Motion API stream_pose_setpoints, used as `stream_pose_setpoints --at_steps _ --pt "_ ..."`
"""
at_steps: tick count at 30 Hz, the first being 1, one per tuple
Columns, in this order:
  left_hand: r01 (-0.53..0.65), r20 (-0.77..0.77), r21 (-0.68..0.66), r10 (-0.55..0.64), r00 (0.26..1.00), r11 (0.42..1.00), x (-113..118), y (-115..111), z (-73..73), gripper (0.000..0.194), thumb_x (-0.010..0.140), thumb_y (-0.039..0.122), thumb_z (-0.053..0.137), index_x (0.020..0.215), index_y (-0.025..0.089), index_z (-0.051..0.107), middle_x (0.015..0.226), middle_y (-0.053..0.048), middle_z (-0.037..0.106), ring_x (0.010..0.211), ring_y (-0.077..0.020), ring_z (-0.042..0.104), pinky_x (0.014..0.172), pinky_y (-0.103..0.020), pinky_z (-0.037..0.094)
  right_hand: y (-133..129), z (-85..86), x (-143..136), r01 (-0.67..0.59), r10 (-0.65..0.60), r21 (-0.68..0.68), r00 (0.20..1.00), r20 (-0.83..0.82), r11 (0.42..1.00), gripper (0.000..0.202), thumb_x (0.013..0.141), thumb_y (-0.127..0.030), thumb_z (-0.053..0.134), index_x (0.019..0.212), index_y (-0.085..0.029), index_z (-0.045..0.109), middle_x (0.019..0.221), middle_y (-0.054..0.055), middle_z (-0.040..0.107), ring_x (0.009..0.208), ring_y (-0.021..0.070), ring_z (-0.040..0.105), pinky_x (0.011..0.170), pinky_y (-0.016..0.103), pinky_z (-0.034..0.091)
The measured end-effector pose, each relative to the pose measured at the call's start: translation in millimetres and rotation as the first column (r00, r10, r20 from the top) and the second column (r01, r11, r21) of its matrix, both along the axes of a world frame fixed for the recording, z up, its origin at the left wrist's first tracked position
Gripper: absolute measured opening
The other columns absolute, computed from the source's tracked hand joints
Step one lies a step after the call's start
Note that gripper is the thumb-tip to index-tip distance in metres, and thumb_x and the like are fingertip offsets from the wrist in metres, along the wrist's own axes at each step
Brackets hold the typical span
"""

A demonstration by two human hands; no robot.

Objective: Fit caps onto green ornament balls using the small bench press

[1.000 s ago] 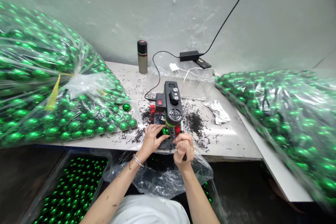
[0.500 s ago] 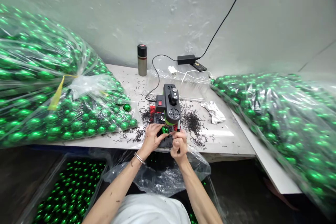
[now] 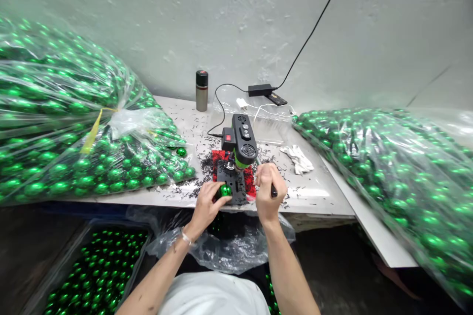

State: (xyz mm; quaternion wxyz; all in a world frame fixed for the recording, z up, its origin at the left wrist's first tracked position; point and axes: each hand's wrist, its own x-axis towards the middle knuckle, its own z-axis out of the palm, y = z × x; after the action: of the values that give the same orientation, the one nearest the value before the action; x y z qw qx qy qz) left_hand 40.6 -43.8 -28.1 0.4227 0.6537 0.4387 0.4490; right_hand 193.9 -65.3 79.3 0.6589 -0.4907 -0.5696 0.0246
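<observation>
Between the thumb and fingers of my left hand (image 3: 207, 203) is a shiny green ball (image 3: 225, 190), over the near end of the machine's dark base plate (image 3: 240, 196). My right hand (image 3: 270, 191) is closed around the lever handle (image 3: 274, 190) of a small black and green bench drill press (image 3: 244, 145), to the right of its head. The machine stands on a red mat (image 3: 250, 182) scattered with black shavings. Whatever tool sits under the drill head is hidden from above.
Bulging clear bags of green balls lie at left (image 3: 121, 167) and right (image 3: 388, 172). Behind the machine are a flask (image 3: 201, 91), a power adapter (image 3: 260, 90) and a clear plastic tray (image 3: 271, 128). White gloves (image 3: 297, 159) lie at right. A bin of balls (image 3: 99, 266) stands below.
My left hand has drawn the green ball from under the drill head toward me. My right hand has moved right and now grips the lever handle.
</observation>
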Motion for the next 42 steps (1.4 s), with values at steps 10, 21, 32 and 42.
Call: stream_pose_setpoints --at_steps 10,21,32,42 --pt "0.124 0.054 -0.26 -0.114 0.992 0.958 -34.4 -59.0 -9.3 0.04 0.07 0.028 0.085 0.109 0.026 0.074 0.117 -0.009 0.068 0.085 -0.0227 0.065 0.091 -0.034 0.052 -3.8 -16.4 -4.2 0.019 -0.019 0.037 1.0 0.005 0.999 0.035 0.098 -0.02 0.043 0.063 -0.021 0.047 0.069 0.0 0.051 0.065 0.0125 0.051 0.06 0.029 0.04" --pt "-0.094 -0.557 0.416 0.335 0.76 0.904 -89.4 109.1 26.9 0.026 0.092 0.018 0.048 0.1 0.019 0.073 0.105 -0.014 0.073 0.099 -0.0288 0.063 0.095 -0.043 0.048 -4.0 -23.7 -2.3 0.01 -0.01 0.043 1.0 -0.008 0.999 0.032 0.097 -0.017 0.044 0.066 -0.02 0.049 0.07 0.0 0.052 0.063 0.0124 0.052 0.058 0.028 0.04" --pt "-0.113 -0.814 0.117 0.16 0.558 0.987 -85.0 157.4 44.1 0.022 0.086 0.023 0.062 0.105 0.019 0.07 0.109 -0.011 0.073 0.106 -0.0306 0.067 0.094 -0.04 0.05 -3.2 -26.0 -1.6 0.002 -0.003 0.097 1.0 0.016 0.995 0.032 0.095 -0.012 0.044 0.065 -0.019 0.05 0.069 -0.001 0.052 0.063 0.0115 0.052 0.058 0.027 0.039" --pt "0.091 0.408 -0.387 0.082 0.909 0.917 -72.0 75.9 40.7 0.049 0.076 0.044 0.078 0.114 0.019 0.061 0.1 -0.004 0.069 0.088 -0.0191 0.072 0.079 -0.031 0.059 -3.7 -30.1 -1.3 0.018 -0.021 0.097 0.999 0.032 0.995 0.032 0.095 -0.012 0.043 0.064 -0.02 0.047 0.068 -0.001 0.052 0.064 0.0122 0.052 0.058 0.028 0.04"
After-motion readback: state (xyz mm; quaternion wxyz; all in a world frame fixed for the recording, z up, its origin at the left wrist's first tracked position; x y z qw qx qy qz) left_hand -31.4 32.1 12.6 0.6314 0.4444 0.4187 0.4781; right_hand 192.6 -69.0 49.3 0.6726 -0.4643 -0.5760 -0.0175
